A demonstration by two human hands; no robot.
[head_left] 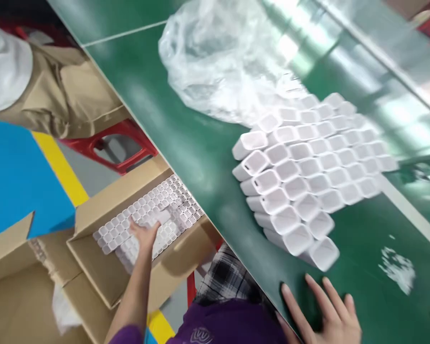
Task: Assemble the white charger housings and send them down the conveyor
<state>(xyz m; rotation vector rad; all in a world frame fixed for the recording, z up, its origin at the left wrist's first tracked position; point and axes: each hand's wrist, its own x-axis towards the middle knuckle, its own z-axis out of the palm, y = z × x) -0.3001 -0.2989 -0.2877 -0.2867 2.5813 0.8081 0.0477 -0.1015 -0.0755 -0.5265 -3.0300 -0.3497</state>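
Inside the cardboard box at lower left, my left hand (145,233) reaches down with thumb and fingers spread. It is over tightly packed white plastic cups (118,231); a pale cup-like piece (162,218) lies by the thumb, blurred. My right hand (327,313) rests on the green tabletop (229,200) near its edge, fingers apart and holding nothing. Just beyond it stands a block of white, hollow, rounded-square plastic cups (308,167), their openings facing up toward me, several rows deep.
A crumpled clear plastic bag (215,62) lies behind the cups on the table. The cardboard box (93,272) has its flaps folded out. A seated person's tan trousers (68,86) and a red stool (118,148) are at the left. White scraps (397,267) lie at right.
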